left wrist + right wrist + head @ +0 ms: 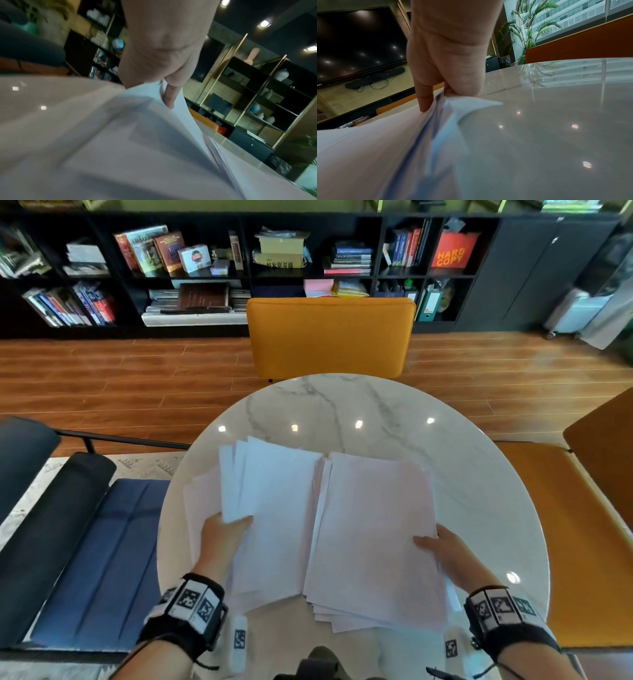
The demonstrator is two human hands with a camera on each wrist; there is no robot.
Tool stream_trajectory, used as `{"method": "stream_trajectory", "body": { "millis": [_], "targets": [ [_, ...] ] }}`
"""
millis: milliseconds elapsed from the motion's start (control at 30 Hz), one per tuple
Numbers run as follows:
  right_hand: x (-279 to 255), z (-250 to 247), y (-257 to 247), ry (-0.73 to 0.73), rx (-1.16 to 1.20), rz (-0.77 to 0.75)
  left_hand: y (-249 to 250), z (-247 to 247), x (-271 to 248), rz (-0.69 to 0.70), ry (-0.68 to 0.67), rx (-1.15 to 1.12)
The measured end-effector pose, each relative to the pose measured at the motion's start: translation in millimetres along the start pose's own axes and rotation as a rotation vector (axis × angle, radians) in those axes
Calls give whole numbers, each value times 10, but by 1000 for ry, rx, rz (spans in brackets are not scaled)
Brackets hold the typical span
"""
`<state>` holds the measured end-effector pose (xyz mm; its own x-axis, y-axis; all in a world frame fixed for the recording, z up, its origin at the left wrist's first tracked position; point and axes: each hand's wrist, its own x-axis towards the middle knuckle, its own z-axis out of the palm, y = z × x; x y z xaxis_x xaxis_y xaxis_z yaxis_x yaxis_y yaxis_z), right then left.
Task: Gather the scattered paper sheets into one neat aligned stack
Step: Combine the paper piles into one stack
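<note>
Two fanned bundles of white paper sheets lie side by side on the round marble table [376, 405]. My left hand [224, 530] pinches the left bundle [274, 508] at its near left edge, thumb on top and fingers hidden beneath. Its thumb [169, 97] presses on the lifted sheets [120, 135] in the left wrist view. My right hand [436, 544] grips the right bundle [373, 535] at its right edge, thumb over the top sheet. The right wrist view shows the thumb [424, 100] on top of that sheaf [376, 155], with the edge raised off the table.
An orange chair [330, 337] stands behind the table, another orange seat [561, 542] to the right, and a dark blue armchair [85, 542] to the left. Black bookshelves [205, 268] line the far wall. Bare marble [479, 491] lies beyond and right of the papers.
</note>
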<state>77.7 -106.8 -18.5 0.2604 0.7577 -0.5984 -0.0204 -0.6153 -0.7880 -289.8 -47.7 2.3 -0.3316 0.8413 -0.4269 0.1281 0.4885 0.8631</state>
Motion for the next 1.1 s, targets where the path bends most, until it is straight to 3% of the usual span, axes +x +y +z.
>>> {"method": "stream_trajectory", "body": {
  "millis": [167, 367, 500, 600, 767, 900, 1000, 1100],
  "targets": [
    [14, 7, 25, 12, 34, 6, 444, -408, 153, 124, 138, -57],
    [-19, 9, 6, -17, 46, -8, 694, -349, 204, 112, 194, -179],
    [4, 19, 12, -21, 19, 0, 578, 30, 93, 55, -39, -169],
    [59, 24, 24, -31, -49, 5, 336, 427, -69, -22, -250, -27],
    [108, 1, -18, 35, -113, 52, 60, 945, -348, -24, -471, 63],
    [53, 46, -67, 1, 64, 74, 14, 1123, -347, 9, -557, 135],
    [27, 102, -68, 27, -60, 7, 26, 1149, -314, 54, -594, 177],
    [91, 143, 17, 107, -201, -40, 22, 1075, -279, 118, -435, 231]
  ]
}}
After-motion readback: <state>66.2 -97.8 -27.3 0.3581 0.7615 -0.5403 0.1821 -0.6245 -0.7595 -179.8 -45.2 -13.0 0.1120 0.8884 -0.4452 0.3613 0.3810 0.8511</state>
